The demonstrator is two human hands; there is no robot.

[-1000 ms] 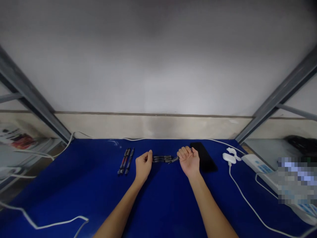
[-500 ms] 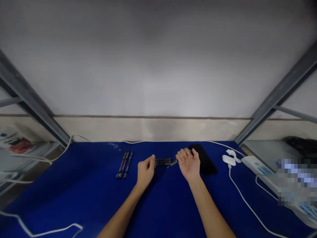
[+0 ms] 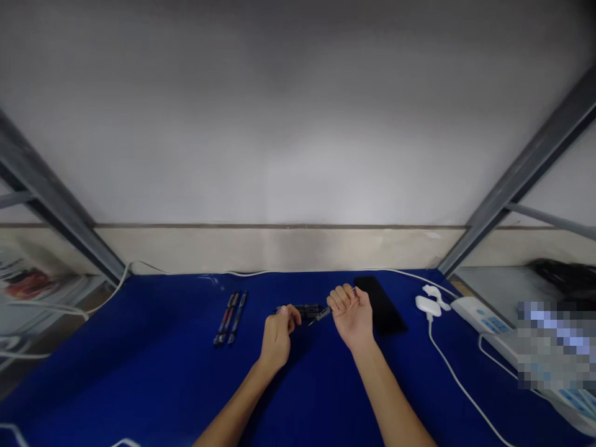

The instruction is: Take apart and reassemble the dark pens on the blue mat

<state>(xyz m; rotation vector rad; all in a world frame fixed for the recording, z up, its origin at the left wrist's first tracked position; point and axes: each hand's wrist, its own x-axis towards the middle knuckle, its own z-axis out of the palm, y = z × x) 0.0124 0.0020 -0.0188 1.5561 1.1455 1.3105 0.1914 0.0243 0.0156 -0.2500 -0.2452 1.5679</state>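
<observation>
My left hand (image 3: 278,338) and my right hand (image 3: 350,316) sit close together, low on a dark blue mat (image 3: 139,366). A dark slim tool (image 3: 302,310) with a small metal part lies across the gap between them. My left fingers curl over its left end, and its right end runs into my right fingers, palm up. Whether it is one piece or several I cannot tell. Left of my hands lie several dark pen-like tools (image 3: 230,318) side by side.
A black smartphone (image 3: 379,304) lies just beyond my right hand. Further right are a white plug adapter (image 3: 427,305) and a white power strip (image 3: 482,316) with white cables. Grey metal uprights (image 3: 526,167) stand at both sides, before a pale wall (image 3: 288,124).
My left hand has drawn back toward me and its fingers curl further over the tool's left end. My right hand has barely moved.
</observation>
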